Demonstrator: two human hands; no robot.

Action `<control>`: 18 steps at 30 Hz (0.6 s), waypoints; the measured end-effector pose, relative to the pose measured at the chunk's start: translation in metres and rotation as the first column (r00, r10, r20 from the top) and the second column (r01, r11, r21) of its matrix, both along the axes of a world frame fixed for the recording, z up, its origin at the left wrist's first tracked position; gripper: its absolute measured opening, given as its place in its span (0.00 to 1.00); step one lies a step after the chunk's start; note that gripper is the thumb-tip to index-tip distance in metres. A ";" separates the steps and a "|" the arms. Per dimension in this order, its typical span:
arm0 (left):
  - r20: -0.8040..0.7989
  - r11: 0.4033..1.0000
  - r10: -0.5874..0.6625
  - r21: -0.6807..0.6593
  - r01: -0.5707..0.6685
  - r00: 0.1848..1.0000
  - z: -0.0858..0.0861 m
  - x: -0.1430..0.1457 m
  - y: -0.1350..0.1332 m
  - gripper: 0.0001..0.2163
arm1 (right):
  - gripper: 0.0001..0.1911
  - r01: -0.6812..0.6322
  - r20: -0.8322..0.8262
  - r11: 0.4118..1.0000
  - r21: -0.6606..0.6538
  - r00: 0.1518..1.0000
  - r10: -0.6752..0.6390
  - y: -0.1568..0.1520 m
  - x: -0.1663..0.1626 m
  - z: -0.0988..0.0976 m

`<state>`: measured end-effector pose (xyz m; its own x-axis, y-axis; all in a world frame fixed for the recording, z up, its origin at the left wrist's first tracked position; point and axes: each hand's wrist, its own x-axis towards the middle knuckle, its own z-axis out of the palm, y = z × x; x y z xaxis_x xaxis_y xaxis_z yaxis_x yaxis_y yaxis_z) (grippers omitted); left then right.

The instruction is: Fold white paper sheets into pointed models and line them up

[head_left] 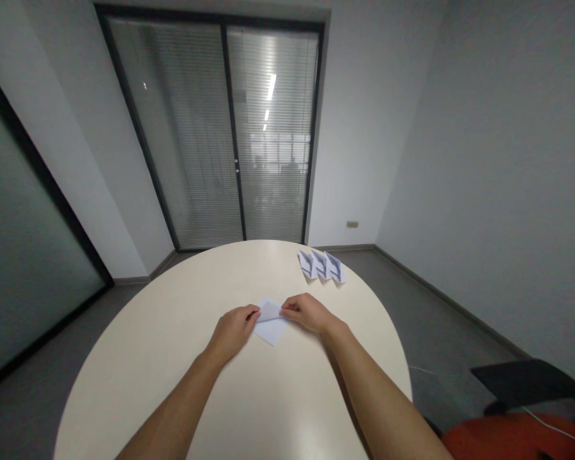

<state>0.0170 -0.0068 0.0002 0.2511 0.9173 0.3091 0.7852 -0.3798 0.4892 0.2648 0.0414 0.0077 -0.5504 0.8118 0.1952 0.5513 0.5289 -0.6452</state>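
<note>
A small white sheet of paper (271,331) lies on the round table, one corner pointing toward me, with a fold running across its middle. My left hand (234,329) pinches the left end of that fold between thumb and fingers. At the right end, my right hand (307,312) grips the paper in the same way, its other fingers curled. Beyond my right hand, three folded white paper pieces (321,266) sit side by side near the table's far right edge.
The cream round table (172,345) fills the foreground. An orange-red chair seat (503,437) with a dark backrest (527,381) stands at the lower right. Behind the table are a glass door with blinds (191,140) and a wall outlet (352,224).
</note>
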 end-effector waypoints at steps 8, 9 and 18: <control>-0.035 0.998 0.057 0.004 -0.057 0.998 -0.001 0.000 -0.001 0.14 | 0.13 0.018 -0.006 1.000 0.017 1.000 -0.017 0.000 0.000 0.000; -0.041 0.998 0.065 0.009 -0.065 0.997 -0.001 0.000 -0.001 0.13 | 0.13 0.014 -0.002 1.000 0.022 1.000 -0.014 0.000 0.000 0.000; -0.082 0.991 0.039 0.128 -0.028 0.996 -0.002 0.000 0.003 0.10 | 0.14 -0.018 0.003 0.999 0.045 1.000 0.018 0.000 -0.001 0.001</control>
<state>0.0168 -0.0034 -0.0022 0.2507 0.8804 0.4026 0.8350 -0.4071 0.3702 0.2640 0.0410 0.0082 -0.5653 0.7922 0.2299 0.5433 0.5673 -0.6190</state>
